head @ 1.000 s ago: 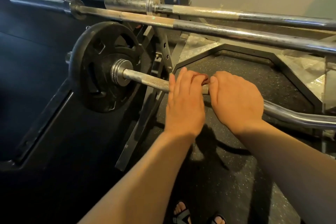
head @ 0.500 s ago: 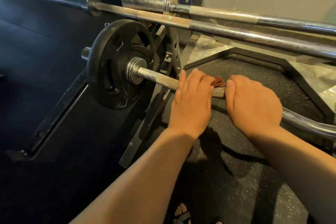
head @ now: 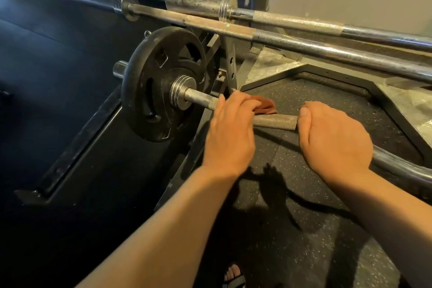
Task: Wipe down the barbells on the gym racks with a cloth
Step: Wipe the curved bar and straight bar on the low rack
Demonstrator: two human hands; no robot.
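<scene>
While the left hand (head: 230, 133) and right hand (head: 334, 138) close over the lowest barbell (head: 273, 121), a reddish cloth (head: 265, 106) is pinned to it just right of the weight plate (head: 161, 82).
The left grip curls over cloth and knurled shaft close to the plate's collar, and the cloth's loose end pokes out on the far side. The right grip wraps the same bar farther from the plate, leaving a bare knurled stretch between the two. Behind and above the plate, a second barbell (head: 304, 46) and a third barbell (head: 304, 23) lie across the rack (head: 231, 61). Right of the plate, lower down, is speckled rubber floor (head: 304, 229) and a sandalled foot (head: 233, 275).
</scene>
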